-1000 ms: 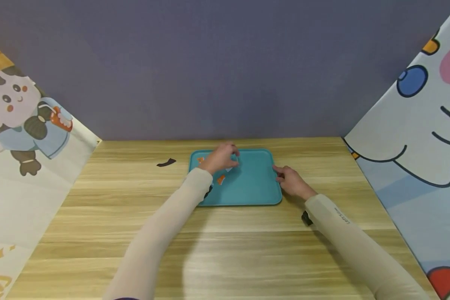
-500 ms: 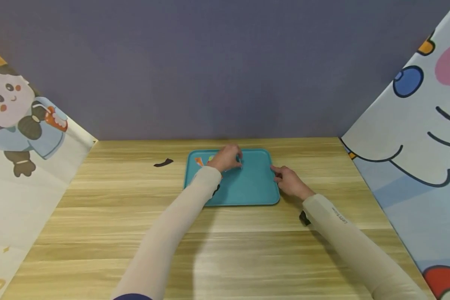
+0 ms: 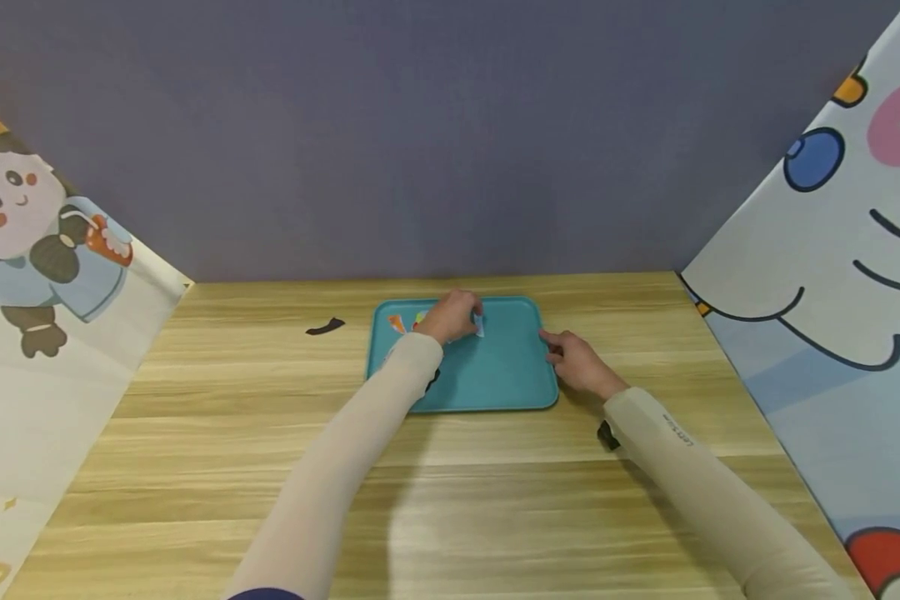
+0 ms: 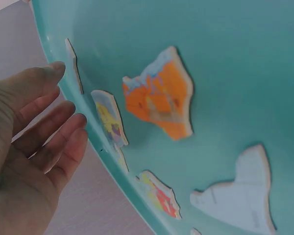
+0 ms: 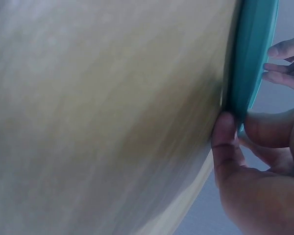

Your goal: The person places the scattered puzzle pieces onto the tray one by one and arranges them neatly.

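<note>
My left hand (image 3: 450,317) hovers over the teal tray (image 3: 502,375), fingers apart from the thumb and nothing between them. Just beyond its fingertips, a pale puzzle piece (image 3: 480,325) lies on the tray; in the left wrist view this pale piece (image 4: 74,66) appears nearly edge-on beside the thumb. An orange piece (image 4: 159,98), a whitish piece (image 4: 240,191), a yellow and grey piece (image 4: 109,117) and a yellow and red piece (image 4: 159,193) lie around it. My right hand (image 3: 581,362) pinches the tray's right rim (image 5: 252,58) between thumb and finger.
A dark curved strip (image 3: 326,327) lies on the wooden table (image 3: 495,500), left of the tray. A grey-purple panel (image 3: 450,142) rises behind the table. Printed cartoon panels (image 3: 802,308) flank it. My left sleeve (image 3: 360,450) hides the tray's lower left part.
My left hand has moved slightly right over the tray and released the pale piece, now visible beyond its fingertips. My right hand stays on the rim. The head view has shifted a little.
</note>
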{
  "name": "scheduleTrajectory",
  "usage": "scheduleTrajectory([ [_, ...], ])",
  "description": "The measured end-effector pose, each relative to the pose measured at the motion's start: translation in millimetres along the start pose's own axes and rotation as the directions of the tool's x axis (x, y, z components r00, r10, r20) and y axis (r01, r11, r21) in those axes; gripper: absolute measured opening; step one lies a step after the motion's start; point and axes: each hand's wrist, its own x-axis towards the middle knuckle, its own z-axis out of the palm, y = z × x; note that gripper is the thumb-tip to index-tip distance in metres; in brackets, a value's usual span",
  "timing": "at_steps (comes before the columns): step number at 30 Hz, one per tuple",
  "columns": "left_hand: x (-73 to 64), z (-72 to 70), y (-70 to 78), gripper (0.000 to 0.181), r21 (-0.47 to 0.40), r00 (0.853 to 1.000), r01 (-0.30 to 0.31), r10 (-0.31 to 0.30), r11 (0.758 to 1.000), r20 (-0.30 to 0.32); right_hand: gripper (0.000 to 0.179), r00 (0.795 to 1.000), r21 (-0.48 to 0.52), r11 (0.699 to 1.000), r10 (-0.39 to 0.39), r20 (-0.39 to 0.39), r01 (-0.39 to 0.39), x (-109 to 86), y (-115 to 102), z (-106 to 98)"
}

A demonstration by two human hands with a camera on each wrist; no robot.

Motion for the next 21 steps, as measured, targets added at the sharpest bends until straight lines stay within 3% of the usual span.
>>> scheduleTrajectory([
  [10,-10.1,-14.5,2.0,0.032,0.045,0.999,0.039,-0.038,0.998,-0.006,0.046,1.000,-0.018,1.000,-0.008,-0.001,0.008,-0.9,-1.7,-0.9],
  [21,-32.6,-32.1,-8.9,0.037,-0.045,0.992,0.093,-0.096,0.995,-0.077,0.046,1.000,-0.003,1.000,-0.007,-0.005,0.007,-1.9,-1.7,-1.0],
])
